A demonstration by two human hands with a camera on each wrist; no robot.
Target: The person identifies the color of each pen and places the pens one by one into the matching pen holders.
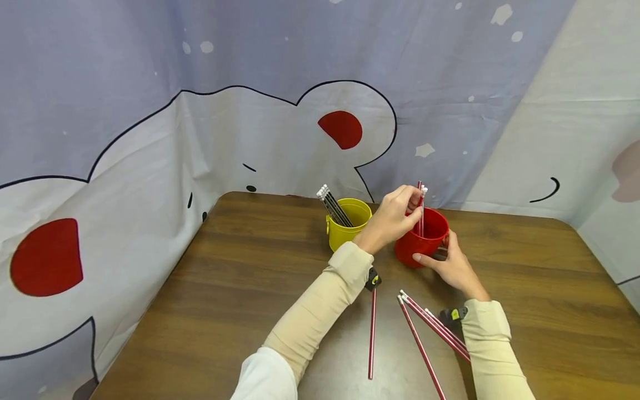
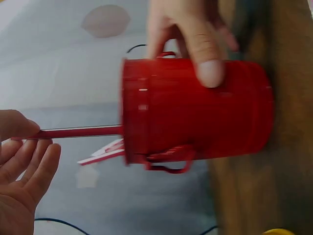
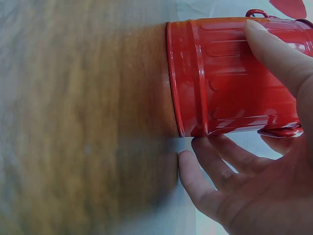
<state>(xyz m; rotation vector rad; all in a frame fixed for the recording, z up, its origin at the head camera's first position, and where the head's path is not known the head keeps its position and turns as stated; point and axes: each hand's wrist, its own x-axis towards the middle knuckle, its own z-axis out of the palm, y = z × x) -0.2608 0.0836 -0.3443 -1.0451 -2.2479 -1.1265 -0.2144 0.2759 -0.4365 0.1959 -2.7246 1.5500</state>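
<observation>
My left hand point(image 1: 391, 221) pinches a red pencil point(image 2: 80, 131) between thumb and fingertips, above the red bucket point(image 1: 417, 247). The pencil's lower end is inside the bucket, hidden by its wall. Beside it, more red pencils point(image 2: 105, 155) with white eraser ends lean out over the rim. My right hand point(image 1: 456, 269) holds the bucket from the right, thumb across its near side and the other fingers round its far side and near its base. In the right wrist view the bucket point(image 3: 234, 83) stands upright on the wooden table.
A yellow bucket point(image 1: 340, 237) holding several dark pencils point(image 1: 336, 206) with white erasers stands left of the red one. On the table point(image 1: 240, 289) nearer me lie a single red pencil point(image 1: 372, 339) and several more red pencils point(image 1: 422, 350). A printed curtain point(image 1: 280, 50) hangs behind.
</observation>
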